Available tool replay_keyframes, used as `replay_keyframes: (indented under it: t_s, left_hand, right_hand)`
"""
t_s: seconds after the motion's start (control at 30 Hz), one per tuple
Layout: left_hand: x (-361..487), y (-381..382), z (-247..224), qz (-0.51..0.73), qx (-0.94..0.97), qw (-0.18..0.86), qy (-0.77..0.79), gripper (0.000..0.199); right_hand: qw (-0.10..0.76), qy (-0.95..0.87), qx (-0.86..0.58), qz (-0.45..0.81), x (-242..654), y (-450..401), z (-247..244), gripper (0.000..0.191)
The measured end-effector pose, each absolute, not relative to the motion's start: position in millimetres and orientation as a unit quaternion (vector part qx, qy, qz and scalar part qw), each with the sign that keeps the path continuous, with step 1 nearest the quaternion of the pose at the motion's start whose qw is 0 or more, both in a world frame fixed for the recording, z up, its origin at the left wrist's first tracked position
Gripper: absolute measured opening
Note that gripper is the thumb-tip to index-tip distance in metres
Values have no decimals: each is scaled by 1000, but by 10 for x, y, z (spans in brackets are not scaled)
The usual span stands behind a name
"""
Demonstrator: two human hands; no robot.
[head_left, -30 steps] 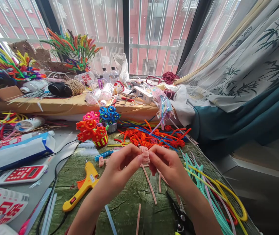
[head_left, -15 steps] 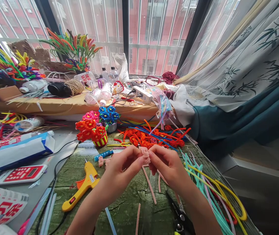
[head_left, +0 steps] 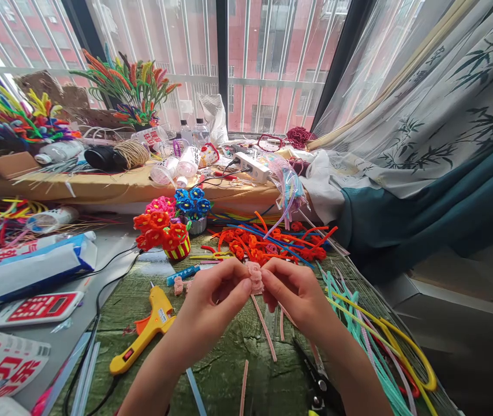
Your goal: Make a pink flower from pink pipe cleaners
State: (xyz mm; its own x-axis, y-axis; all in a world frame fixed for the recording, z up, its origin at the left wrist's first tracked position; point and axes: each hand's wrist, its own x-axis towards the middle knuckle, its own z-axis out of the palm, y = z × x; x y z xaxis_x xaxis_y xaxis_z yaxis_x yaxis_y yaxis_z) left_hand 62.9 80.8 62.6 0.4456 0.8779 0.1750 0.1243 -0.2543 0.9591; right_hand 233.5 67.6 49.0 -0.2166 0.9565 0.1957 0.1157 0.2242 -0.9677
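Observation:
Between my two hands, above the green wood-patterned table, is a small pale pink fuzzy piece (head_left: pixel 256 277). My left hand (head_left: pixel 218 300) pinches its left side with thumb and fingers. On its right side, my right hand (head_left: pixel 292 292) pinches it in the same way. Loose pink pipe cleaners (head_left: pixel 264 329) lie below the hands. Another small pink fuzzy piece (head_left: pixel 178 285) rests left of my left hand, beside a blue tube (head_left: pixel 183 275). Black-handled pliers (head_left: pixel 321 384) lie partly under my right forearm.
A yellow glue gun (head_left: pixel 149 329) with a black cable lies left of my left forearm. Behind the hands are orange pipe cleaners (head_left: pixel 268 242) and potted fuzzy flowers (head_left: pixel 160 228). Green and yellow strands (head_left: pixel 372 341) spread at the right. A cluttered ledge (head_left: pixel 120 192) runs below the window.
The pink piece has turned slightly between my fingertips and its lower part shows more. Both hands have stayed nearly in place.

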Motion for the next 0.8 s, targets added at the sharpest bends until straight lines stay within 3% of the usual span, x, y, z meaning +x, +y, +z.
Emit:
replay_keyframes:
  t_s: [0.33, 0.57, 0.8]
  left_hand:
    - [635, 784, 654, 357, 759, 355, 413, 18]
    - [723, 692, 685, 386, 816, 110, 416, 16]
    - [798, 651, 627, 370, 838, -61, 396, 18]
  right_hand:
    - [462, -637, -438, 434, 2350, 674, 482, 32]
    - [460, -650, -471, 379, 2331, 626, 552, 30]
    - [462, -656, -485, 346, 2310, 592, 626, 31]
